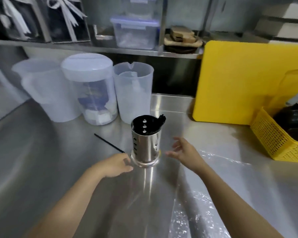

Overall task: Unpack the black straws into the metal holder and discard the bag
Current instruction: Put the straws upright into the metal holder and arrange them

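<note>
The perforated metal holder [145, 143] stands upright in the middle of the steel counter, with black straws [155, 126] filling its mouth and a few tips poking above the right rim. One loose black straw [108, 143] lies on the counter to its left. My left hand [114, 164] rests by the holder's base, fingers curled and touching the base ring, holding nothing that I can see. My right hand [183, 152] hovers just right of the holder with fingers spread and nothing in it. The clear plastic bag [201, 203] lies crumpled flat under and beside my right forearm.
Translucent plastic jugs [133, 93] and a lidded jar [91, 90] stand behind the holder. A yellow cutting board [234, 79] leans at the right, with a yellow mesh basket [279, 140] in front of it. A shelf [93, 47] with containers runs along the back.
</note>
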Demonstrator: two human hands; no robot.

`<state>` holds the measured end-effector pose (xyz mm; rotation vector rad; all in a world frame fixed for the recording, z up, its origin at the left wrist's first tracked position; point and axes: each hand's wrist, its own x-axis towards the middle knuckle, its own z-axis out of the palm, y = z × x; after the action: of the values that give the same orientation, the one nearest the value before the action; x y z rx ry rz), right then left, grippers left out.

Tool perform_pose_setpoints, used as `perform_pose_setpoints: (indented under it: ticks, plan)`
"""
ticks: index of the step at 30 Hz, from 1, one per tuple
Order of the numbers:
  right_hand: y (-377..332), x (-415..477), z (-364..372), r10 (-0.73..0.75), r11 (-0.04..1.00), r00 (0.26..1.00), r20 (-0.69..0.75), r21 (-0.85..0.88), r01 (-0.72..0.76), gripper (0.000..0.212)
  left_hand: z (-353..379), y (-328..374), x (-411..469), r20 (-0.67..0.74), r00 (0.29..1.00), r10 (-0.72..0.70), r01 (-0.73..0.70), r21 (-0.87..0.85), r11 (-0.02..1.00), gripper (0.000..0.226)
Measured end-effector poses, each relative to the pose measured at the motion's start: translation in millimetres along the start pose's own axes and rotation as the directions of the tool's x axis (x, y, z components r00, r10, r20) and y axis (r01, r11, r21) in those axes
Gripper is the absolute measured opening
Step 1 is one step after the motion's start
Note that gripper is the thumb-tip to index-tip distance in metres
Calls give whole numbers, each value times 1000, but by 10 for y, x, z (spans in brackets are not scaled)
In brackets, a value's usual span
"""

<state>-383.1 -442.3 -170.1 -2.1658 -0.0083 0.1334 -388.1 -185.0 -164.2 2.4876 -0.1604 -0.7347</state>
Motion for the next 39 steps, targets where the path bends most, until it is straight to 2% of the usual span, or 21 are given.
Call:
perform_pose_setpoints:
  ticks: [3,5,9,11,14,16,21,24,27,30,31,33,36,38,39]
  plan:
    - [-69,93,268,-30,993,999,37,112,25,91,-113,-305,35,-243,969,-46,57,40,998,26]
    - [-91,140,400,-86,977,995,55,200,73,102,-133,-435,74,-379,925,-15,56,98,994,29]
    - [-127,246,592,-173,951,985,-17,258,171,101,-106,-592,231,-467,865,181,-29,314,949,36]
    - [-89,293,668,-167,942,984,-56,286,176,104,-106,-647,314,-481,845,235,-53,361,931,49]
    - [-40,317,711,-155,931,986,-58,325,165,112,-92,-724,465,-458,799,391,-109,528,842,72]
    - [9,350,741,-149,929,987,-56,335,159,110,-102,-776,586,-395,809,435,-63,677,733,74]
    - [57,383,763,-87,939,995,-39,331,95,97,-130,-883,828,-203,860,469,-49,881,471,45]
    - [22,363,738,-75,944,997,-15,322,76,82,-167,-837,830,-133,843,521,-42,950,309,28]
    - [-23,352,718,-108,948,994,-20,299,109,68,-202,-813,837,-102,807,581,-56,967,248,20]
    - [-56,342,700,-118,948,993,-17,295,117,65,-230,-849,832,-160,808,566,-29,950,310,31]
    - [-49,341,695,-115,950,993,-10,292,113,65,-261,-870,834,-217,800,559,-6,929,370,37]
    - [-49,340,692,-118,953,993,-15,279,117,66,-367,-882,820,-395,755,524,51,832,553,43]
    - [-59,328,683,-117,955,993,-3,272,114,64,-636,-711,716,-696,621,361,55,498,865,25]
    - [-76,319,680,-114,958,994,0,266,110,63,-841,-467,606,-842,470,265,-66,266,962,11]
    - [-82,312,676,-106,959,994,0,263,102,62,-949,-315,534,-877,422,228,-142,185,972,11]
